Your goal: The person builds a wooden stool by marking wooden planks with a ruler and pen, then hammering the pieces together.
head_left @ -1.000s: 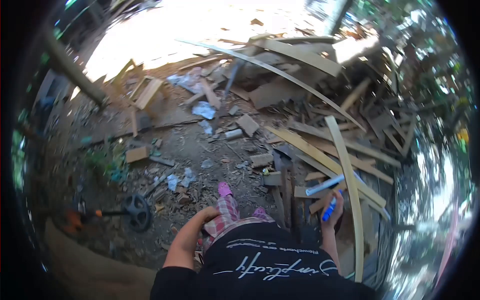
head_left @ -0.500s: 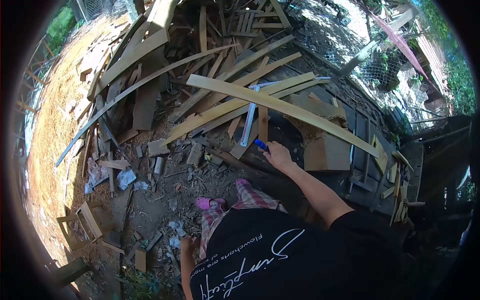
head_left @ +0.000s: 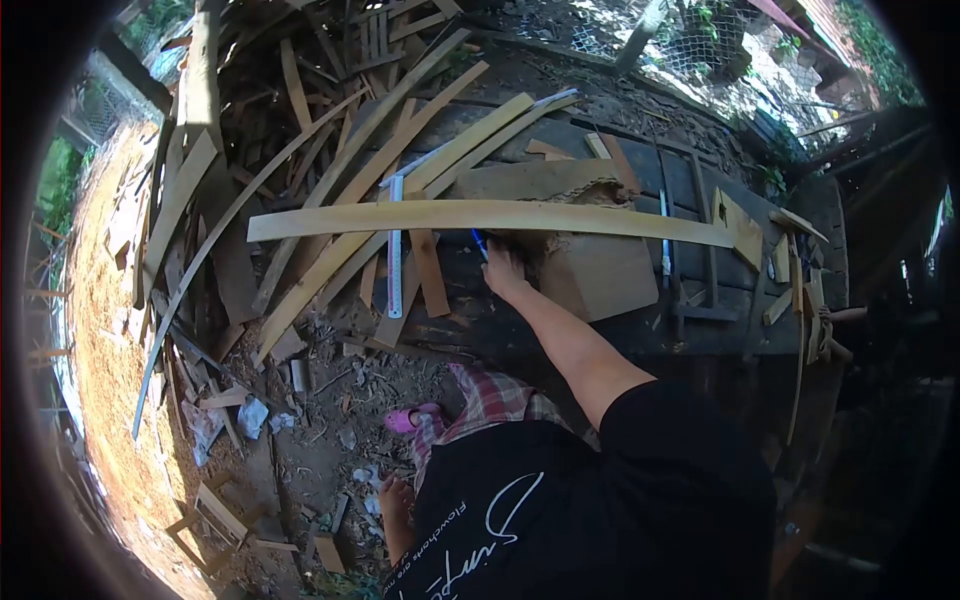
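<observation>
My right hand (head_left: 503, 274) is closed around a blue marker (head_left: 479, 241), whose end sits right at the near edge of a long pale wooden plank (head_left: 450, 217). The plank lies crosswise over other boards and cardboard. To the left of that hand, a white metal framing square (head_left: 396, 262) runs partly under the plank, its markings facing up. A reddish-brown board (head_left: 430, 275) lies between the square and my hand. My left hand (head_left: 395, 500) hangs low beside my body, fingers loosely bent, with nothing visible in it.
Torn cardboard (head_left: 610, 275) lies on the dark wooden platform (head_left: 640, 335) to the right. Beyond it are a narrow blue-and-white tool (head_left: 666, 240) and a dark wooden frame (head_left: 708, 290). Scrap boards (head_left: 290, 90) pile up at the back left; debris litters the ground (head_left: 320, 420).
The view has swung to the right, so the plank appears more level. My right hand with the marker has moved in to the plank's near edge. My left hand stays low at my side.
</observation>
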